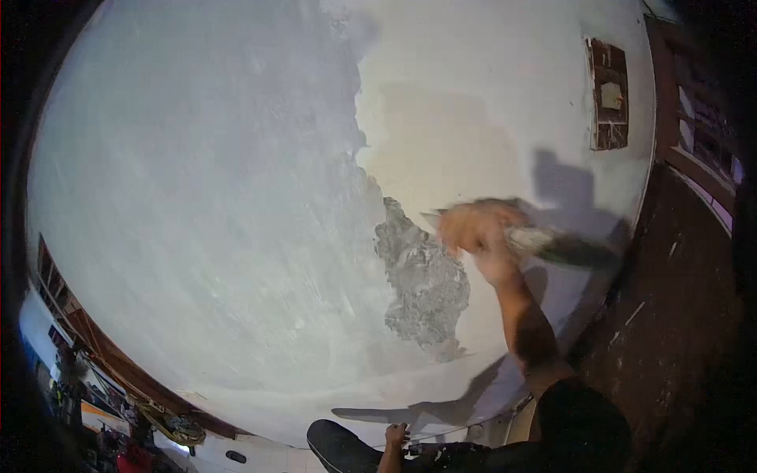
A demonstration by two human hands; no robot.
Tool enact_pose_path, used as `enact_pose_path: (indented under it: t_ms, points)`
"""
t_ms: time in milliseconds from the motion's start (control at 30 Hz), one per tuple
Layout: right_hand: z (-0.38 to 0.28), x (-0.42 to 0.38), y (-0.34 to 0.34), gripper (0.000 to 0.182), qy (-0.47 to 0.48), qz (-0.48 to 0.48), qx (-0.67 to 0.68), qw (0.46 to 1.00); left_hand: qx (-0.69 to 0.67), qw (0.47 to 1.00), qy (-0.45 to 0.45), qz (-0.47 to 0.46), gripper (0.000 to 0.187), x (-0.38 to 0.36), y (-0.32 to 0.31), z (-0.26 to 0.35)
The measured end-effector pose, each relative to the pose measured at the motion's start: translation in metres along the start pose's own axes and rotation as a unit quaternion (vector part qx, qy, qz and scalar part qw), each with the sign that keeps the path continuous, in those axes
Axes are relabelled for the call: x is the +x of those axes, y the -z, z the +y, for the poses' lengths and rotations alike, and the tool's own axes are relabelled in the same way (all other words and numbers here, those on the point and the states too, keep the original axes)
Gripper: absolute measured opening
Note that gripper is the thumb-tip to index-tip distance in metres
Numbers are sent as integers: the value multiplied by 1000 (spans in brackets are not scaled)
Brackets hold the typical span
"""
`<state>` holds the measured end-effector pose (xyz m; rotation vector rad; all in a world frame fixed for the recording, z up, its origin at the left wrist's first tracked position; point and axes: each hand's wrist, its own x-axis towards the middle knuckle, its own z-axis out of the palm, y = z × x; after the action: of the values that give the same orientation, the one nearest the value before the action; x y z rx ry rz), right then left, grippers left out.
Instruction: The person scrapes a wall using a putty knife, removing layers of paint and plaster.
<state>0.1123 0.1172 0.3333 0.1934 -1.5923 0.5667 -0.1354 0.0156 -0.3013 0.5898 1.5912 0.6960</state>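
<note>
My right hand (481,236) is raised in front of the wall (236,197), its fingers wrapped round a tool that is smeared by motion. A pale, narrow blade tip shows to the left of the fingers, and a whitish and dark green blurred part (568,248) stretches to the right. Left of the hand lies a rough grey patch (418,280) between whitish-grey coating and cream paint. Low in the view, my left hand (397,433) is held near my knee with its fingers curled; what it holds, if anything, is too small to tell.
A brown framed panel (609,94) is set in the wall at the upper right. A dark brown surface (670,268) with pale marks runs down the right side. Various items and a red object (134,457) crowd the lower left. A small dark object (236,456) lies on the pale tiled floor.
</note>
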Motion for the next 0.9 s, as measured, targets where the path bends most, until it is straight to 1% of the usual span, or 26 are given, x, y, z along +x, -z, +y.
enact_pose_path:
  t_ms: [33, 67, 100, 167, 200, 267, 300, 333, 367, 400, 433, 467, 500, 533, 567, 600, 633, 700, 767, 800, 833, 867, 900]
  points:
    - [10, -7, 0, 38, -50, -14, -3, 999, 29, 999, -12, 9, 52, -15, -2, 8]
    - [26, -16, 1, 39, -98, -29, -5, 995, -36, 999, -21, 2, 42, -5, -1, -1]
    - [38, -24, 4, 39, -144, -44, -5, 989, -78, 997, -4, -22, 40, 0, 5, -14]
    - [19, -25, -6, 40, -73, -73, 25, 994, -168, 983, 13, -71, 37, 19, 14, -18]
    - [8, -23, -9, 41, -40, -88, 40, 995, -57, 998, -27, 9, 37, 10, 4, -7]
    - [-5, -10, -5, 41, 80, -110, 87, 987, -31, 999, -14, 16, 36, -10, 0, 6]
    - [4, -4, 2, 42, 108, -125, 93, 982, -16, 1000, -6, 19, 35, -9, 0, 4]
    - [13, 3, 8, 43, 135, -141, 101, 976, -13, 999, -19, 29, 33, -8, -1, 1]
    - [22, 9, 15, 44, 162, -157, 109, 968, -50, 999, -6, 1, 33, 7, 2, -8]
    - [24, 7, 5, 45, 93, -86, 26, 992, -86, 996, 8, -27, 32, 25, 7, -19]
    - [24, 3, -1, 45, 23, -12, -57, 998, -123, 991, 23, -54, 32, 30, 10, -26]
    - [23, -6, -4, 46, -2, -40, -49, 998, 6, 998, -32, 49, 33, -9, -6, 2]
    - [26, -17, -8, 46, -25, -67, -39, 997, -28, 999, -25, 25, 33, -16, -1, 3]
    - [28, -20, -10, 47, -43, -99, -29, 994, -64, 998, -25, 1, 33, 1, 5, -6]
    - [23, -19, -10, 46, -15, -109, -9, 994, -101, 994, -26, -26, 33, 3, 4, 2]
    - [14, -20, -8, 46, 8, -118, 12, 993, -35, 998, -17, 40, 34, 1, -3, 5]
    - [8, -20, -5, 46, 29, -124, 33, 991, -45, 999, -10, 29, 35, 4, -3, 4]
    - [11, 3, 17, 46, 144, -221, 61, 963, -66, 998, 6, 5, 36, 8, -1, -2]
    - [15, 7, 20, 46, 141, -178, 28, 974, -40, 999, -20, 11, 37, 5, -3, 0]
    - [19, 0, 10, 46, 79, -85, -19, 993, -26, 999, -31, 13, 37, 1, -4, 1]
    - [21, -5, 2, 46, 16, 10, -67, 998, -12, 999, -44, 16, 37, -4, -5, 1]
    - [19, -2, -1, 46, 53, 17, -62, 996, -48, 988, -144, -13, 36, 0, -3, -5]
    - [14, -4, -4, 47, 73, -10, -22, 997, -27, 993, -113, -11, 39, 5, -1, -8]
